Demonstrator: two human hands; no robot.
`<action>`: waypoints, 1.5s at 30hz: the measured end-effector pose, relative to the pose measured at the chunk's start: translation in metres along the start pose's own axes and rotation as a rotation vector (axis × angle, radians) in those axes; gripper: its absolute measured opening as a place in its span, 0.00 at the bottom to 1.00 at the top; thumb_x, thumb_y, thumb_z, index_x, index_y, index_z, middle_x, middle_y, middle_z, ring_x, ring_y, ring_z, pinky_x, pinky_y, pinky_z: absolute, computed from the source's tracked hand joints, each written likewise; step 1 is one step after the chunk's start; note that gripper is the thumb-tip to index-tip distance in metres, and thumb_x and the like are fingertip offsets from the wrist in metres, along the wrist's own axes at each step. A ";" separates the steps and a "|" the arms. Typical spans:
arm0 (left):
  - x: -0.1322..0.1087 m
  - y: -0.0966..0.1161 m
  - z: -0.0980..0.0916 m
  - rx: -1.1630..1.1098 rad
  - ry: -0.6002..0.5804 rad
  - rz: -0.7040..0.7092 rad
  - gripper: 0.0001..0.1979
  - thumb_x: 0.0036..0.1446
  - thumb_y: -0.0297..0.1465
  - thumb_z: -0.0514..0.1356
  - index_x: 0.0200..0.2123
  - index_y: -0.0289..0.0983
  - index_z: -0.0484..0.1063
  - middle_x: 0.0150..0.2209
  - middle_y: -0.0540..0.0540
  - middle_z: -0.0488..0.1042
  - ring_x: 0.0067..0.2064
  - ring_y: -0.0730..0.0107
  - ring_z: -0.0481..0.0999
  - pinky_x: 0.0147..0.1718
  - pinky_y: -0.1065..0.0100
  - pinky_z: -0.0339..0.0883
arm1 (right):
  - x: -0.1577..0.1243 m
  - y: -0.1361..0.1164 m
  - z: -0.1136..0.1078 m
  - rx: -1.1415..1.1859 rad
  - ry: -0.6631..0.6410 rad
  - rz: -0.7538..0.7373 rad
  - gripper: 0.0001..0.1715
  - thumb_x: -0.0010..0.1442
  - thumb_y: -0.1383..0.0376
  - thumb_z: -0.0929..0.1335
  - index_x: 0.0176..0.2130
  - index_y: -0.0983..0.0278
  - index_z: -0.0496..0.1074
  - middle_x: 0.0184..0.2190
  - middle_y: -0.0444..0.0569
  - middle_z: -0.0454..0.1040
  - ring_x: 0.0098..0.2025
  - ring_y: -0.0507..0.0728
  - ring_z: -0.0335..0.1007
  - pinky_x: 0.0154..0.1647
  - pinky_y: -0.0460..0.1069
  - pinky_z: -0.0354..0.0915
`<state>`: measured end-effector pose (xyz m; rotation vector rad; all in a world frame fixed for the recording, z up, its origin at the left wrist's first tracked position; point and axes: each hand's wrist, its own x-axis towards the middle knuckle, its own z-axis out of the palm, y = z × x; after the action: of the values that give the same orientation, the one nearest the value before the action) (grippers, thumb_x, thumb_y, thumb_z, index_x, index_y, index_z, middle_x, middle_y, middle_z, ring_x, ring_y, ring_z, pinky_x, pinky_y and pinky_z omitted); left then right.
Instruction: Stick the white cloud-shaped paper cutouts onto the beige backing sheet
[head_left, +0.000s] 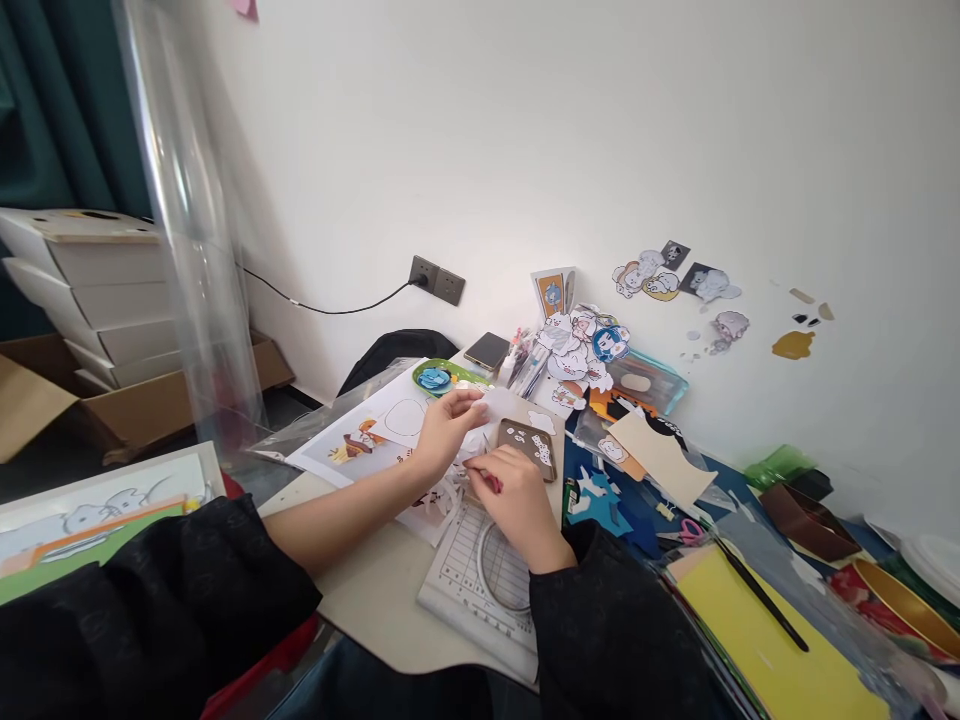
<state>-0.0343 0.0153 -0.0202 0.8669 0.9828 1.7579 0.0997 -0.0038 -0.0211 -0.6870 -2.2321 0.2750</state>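
Observation:
My left hand (448, 432) pinches a piece of white paper (504, 405) between thumb and fingers, above the desk. Just below and to its right, my right hand (517, 497) is closed around a slim tool with a red part (494, 483); the fingers hide most of it, so its kind does not show. White paper scraps lie beneath the hands. Beyond my right hand sits a shallow brown tray (556, 470) with small white cut-outs in it. Under my right wrist are a gridded white board (459, 577) and a round metal ring (482, 572).
A green tray (420, 372) with a blue cut-out and a phone (487, 351) lie at the back. Paper characters (566, 360) are piled against the wall. Pink-handled scissors (691, 531), a black pen (763, 597) and yellow paper (795, 665) are on the right.

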 end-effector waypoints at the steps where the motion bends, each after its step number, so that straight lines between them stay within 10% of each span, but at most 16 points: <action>1: 0.000 0.000 0.000 0.005 -0.014 -0.003 0.16 0.41 0.36 0.67 0.32 0.33 0.71 0.28 0.49 0.75 0.35 0.69 0.75 0.44 0.62 0.70 | 0.000 0.000 -0.002 0.001 0.039 0.029 0.10 0.57 0.71 0.65 0.31 0.61 0.76 0.24 0.45 0.73 0.29 0.54 0.67 0.33 0.49 0.63; 12: -0.015 0.001 0.007 0.136 -0.263 -0.036 0.13 0.44 0.35 0.67 0.32 0.34 0.75 0.31 0.47 0.76 0.32 0.70 0.74 0.33 0.69 0.70 | 0.002 0.013 -0.015 0.100 0.418 0.343 0.11 0.59 0.64 0.63 0.36 0.64 0.75 0.34 0.50 0.76 0.34 0.55 0.71 0.36 0.49 0.67; 45: -0.018 0.007 0.007 0.345 -0.441 0.079 0.12 0.51 0.40 0.60 0.31 0.37 0.74 0.31 0.47 0.73 0.32 0.69 0.70 0.30 0.71 0.64 | 0.005 0.017 -0.021 0.378 0.358 0.425 0.12 0.56 0.61 0.66 0.33 0.64 0.77 0.33 0.50 0.78 0.36 0.58 0.74 0.36 0.50 0.70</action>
<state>-0.0253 -0.0016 -0.0132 1.4575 0.9723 1.3876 0.1190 0.0128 -0.0101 -0.9133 -1.6202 0.7054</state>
